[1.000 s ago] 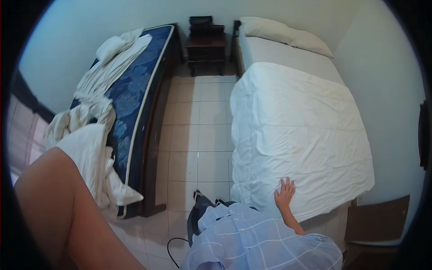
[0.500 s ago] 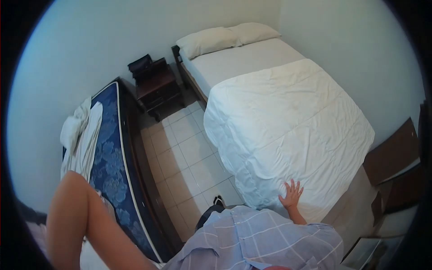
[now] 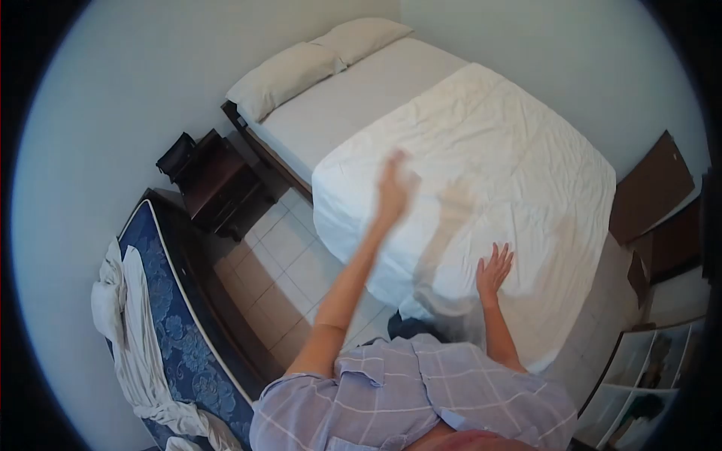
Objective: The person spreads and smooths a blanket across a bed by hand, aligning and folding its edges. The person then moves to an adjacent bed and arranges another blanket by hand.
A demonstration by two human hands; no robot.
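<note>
A white comforter (image 3: 526, 165) covers the lower part of the bed, with wrinkles across its surface. My right hand (image 3: 494, 272) lies on it near the foot, palm down with fingers spread. Stretched out above the comforter's left half is my left hand (image 3: 395, 188), smeared by motion. Its fingers do not show clearly, and I see nothing held in it. Two pillows, a near pillow (image 3: 286, 79) and a far pillow (image 3: 365, 37), rest at the head on a pale sheet (image 3: 342, 94).
To the left stands a blue patterned mattress (image 3: 162, 301) with bunched white cloth (image 3: 143, 353) on it. A dark nightstand (image 3: 226, 180) is between the beds, above a tiled floor (image 3: 289, 248). Brown boards (image 3: 654, 188) and a shelf unit (image 3: 639, 361) stand at the right.
My left arm has swung from the lower left out over the comforter. My right hand still lies open on the comforter. The view has turned, so the bed sits further left.
</note>
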